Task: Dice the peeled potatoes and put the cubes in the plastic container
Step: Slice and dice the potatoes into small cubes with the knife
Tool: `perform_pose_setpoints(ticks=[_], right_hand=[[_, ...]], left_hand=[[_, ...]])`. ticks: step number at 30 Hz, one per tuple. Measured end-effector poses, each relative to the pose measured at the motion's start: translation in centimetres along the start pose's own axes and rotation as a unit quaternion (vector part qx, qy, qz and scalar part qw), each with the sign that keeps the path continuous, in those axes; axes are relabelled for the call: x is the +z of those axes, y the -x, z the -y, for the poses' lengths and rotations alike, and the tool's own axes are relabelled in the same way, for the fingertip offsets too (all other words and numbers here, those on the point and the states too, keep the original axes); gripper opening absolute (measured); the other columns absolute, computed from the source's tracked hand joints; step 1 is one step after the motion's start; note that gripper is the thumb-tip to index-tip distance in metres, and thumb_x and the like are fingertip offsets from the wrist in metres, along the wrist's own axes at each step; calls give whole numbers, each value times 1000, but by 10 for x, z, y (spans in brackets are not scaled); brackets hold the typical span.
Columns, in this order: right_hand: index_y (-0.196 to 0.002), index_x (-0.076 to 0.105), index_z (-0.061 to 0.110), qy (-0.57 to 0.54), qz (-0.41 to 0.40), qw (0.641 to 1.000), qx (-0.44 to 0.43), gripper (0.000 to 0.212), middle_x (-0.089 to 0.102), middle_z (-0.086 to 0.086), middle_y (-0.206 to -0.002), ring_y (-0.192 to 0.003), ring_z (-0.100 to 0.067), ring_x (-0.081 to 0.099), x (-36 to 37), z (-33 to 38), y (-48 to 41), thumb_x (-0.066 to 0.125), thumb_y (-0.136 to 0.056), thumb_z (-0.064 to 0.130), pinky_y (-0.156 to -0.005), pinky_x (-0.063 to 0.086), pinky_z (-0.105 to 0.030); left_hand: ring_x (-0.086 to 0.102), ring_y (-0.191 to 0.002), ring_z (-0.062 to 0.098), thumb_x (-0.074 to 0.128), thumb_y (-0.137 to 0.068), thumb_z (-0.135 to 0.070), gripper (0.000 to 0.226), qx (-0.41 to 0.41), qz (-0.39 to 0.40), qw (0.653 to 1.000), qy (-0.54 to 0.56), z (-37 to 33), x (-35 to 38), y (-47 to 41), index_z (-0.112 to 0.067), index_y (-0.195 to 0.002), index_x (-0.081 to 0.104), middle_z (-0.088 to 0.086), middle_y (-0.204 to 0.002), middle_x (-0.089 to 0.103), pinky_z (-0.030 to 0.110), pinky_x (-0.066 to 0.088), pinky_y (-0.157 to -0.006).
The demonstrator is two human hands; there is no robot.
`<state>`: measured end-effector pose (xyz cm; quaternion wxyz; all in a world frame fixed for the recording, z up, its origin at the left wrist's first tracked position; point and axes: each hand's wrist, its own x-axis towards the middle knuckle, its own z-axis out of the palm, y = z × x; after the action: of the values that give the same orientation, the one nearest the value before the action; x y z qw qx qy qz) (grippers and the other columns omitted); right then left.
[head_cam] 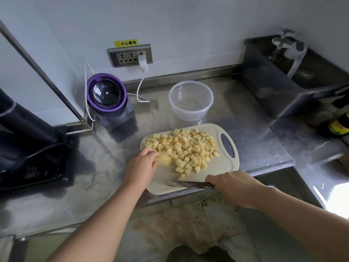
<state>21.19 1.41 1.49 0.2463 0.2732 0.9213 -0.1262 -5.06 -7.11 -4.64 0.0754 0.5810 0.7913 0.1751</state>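
A pile of yellow potato cubes (186, 147) covers the far half of the cream cutting board (222, 167). My left hand (140, 165) grips an uncut piece of peeled potato (164, 159) at the board's left edge. My right hand (231, 186) holds a knife (186, 184) by its handle, the blade lying flat and pointing left along the board's near edge. Just behind the board stands the clear round plastic container (190, 100), with no cubes in it.
A purple-rimmed appliance (108, 97) stands at the left with a white cable to the wall socket (130, 55). A dark bin (290, 76) holding glasses is at the back right, bottles (338, 123) on the right, a black machine (28, 142) at far left. The steel counter's edge runs under the board.
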Motion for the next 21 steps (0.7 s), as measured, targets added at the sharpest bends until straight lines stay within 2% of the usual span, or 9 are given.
perform_pose_setpoints(ticks=[5,12,21], right_hand=[[-132,35,30,1,-10,999,38,39,63,1,-108,-86,-21,63,2,-8,-13,42,-99,10,-70,55,-33],[-127,35,30,-29,-16,996,78,33,64,-2,-97,-80,-21,64,4,-12,-23,40,-100,11,-70,58,-38],[-127,38,28,-94,-30,990,98,22,63,-2,-100,-81,-16,63,7,-7,-16,33,-106,25,-70,54,-31]], left_hand=[[65,-69,23,76,-77,-5,33,29,-25,999,-13,4,10,6,-16,-108,72,-3,-106,63,34,55,-54],[65,-67,19,76,-76,-4,37,50,-38,998,-28,5,13,16,-15,-112,71,-4,-112,65,31,56,-56],[61,-57,18,88,-62,-10,38,68,-53,995,-57,1,9,14,-14,-94,69,-2,-88,66,26,51,-51]])
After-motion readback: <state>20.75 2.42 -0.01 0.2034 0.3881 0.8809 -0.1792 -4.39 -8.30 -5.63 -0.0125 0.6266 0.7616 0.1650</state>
